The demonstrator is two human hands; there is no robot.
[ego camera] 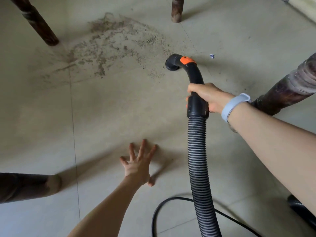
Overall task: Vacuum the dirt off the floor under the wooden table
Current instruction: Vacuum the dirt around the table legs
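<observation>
Gripping the black handle of the vacuum hose (198,103), the fingers (193,88) of the right hand (210,98) are curled around the rigid part just above the ribbed section, right of centre in the frame. A pale blue wristband (234,106) sits on that wrist. The left hand (138,166) lies lower, near the bottom centre, with its fingers spread straight and flat on the floor (119,117); it holds nothing and seems to support the body.

From the handle the curved tube goes up to the nozzle opening (171,63), which has an orange slider (187,60) on top. The opening is at the floor, at the right edge of the dirt (111,45).

I judge the work to be only at its beginning. The sandy dirt is spread wide in the upper middle of the frame, from beside the nozzle to the dark table leg (37,23) in the upper left, and it looks almost untouched. A small heap lies just left of the nozzle. A little scrap of paper (212,56) lies to the right of it. Nearly the whole patch is left to clean, also the part close to the upper left leg.

A black cable (164,204) loops on the floor at the bottom.
</observation>
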